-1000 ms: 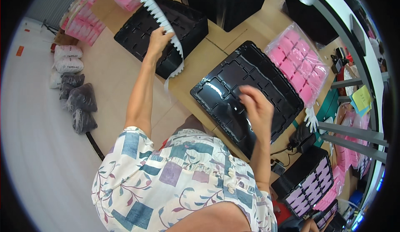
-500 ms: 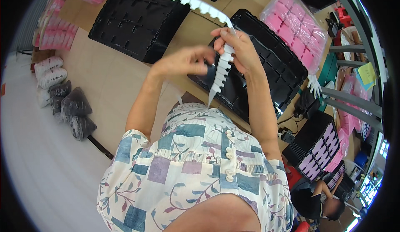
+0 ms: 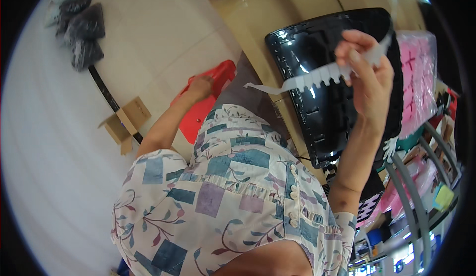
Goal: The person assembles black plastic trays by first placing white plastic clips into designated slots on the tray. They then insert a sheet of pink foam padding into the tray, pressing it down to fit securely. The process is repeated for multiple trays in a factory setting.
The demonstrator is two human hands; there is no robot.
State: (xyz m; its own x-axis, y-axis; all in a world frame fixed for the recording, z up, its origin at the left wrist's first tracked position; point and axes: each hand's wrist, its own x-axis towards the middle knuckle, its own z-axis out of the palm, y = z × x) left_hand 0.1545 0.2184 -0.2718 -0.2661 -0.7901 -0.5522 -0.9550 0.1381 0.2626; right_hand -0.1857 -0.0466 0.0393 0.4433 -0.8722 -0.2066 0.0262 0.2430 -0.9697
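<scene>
My right hand point(image 3: 367, 70) is raised over a black plastic tray point(image 3: 317, 43), its fingers closed on a long white notched strip point(image 3: 317, 75). One end of the strip dangles leftward toward my lap, and the other runs up past the tray's far corner, blurred. Down at my left, my left hand point(image 3: 201, 88) is closed on the upper part of a red plastic stool point(image 3: 193, 120), its fingertips partly hidden. The stool stands beside my dark-clad leg point(image 3: 248, 92).
Pink pieces in clear plastic wrap point(image 3: 416, 72) lie beyond the tray. An open cardboard box point(image 3: 126, 122) and dark plastic bags point(image 3: 85, 28) sit on the left. Grey rails point(image 3: 414, 201) and a white glove point(image 3: 390, 148) are at right.
My left hand has gone from beside the strip down to the red stool, which has come into view. My right hand has shifted right with the strip, and the whole view has turned.
</scene>
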